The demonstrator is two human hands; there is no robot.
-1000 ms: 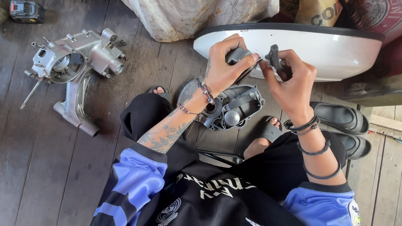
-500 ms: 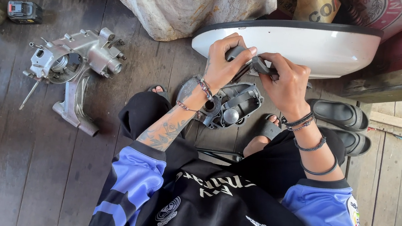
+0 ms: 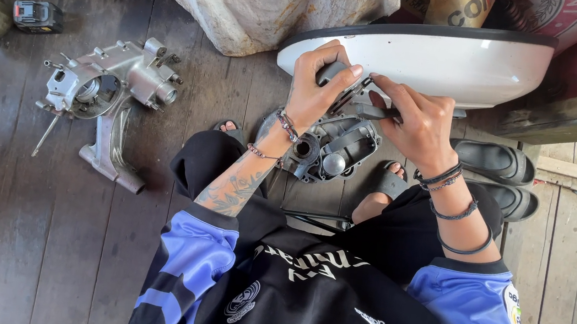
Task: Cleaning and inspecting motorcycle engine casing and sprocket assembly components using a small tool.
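Observation:
My left hand point(image 3: 316, 90) grips a small dark grey metal part point(image 3: 342, 89) held up over my lap. My right hand point(image 3: 413, 121) pinches the same part from the right side, fingertips meeting the left thumb. Directly below the hands a dark engine cover point(image 3: 336, 149) with round openings lies on the wooden floor between my feet. Both wrists carry bracelets. What the part is exactly I cannot tell, since the fingers hide most of it.
A silver engine crankcase point(image 3: 107, 89) lies on the floor to the left. A white basin point(image 3: 442, 60) stands behind the hands, a dirty sack point(image 3: 269, 3) beyond it. Black sandals point(image 3: 495, 162) sit at right. A small battery pack point(image 3: 38, 14) lies far left.
My right hand has come in toward the left hand and now closes on the same small part; earlier it held a piece raised apart from it.

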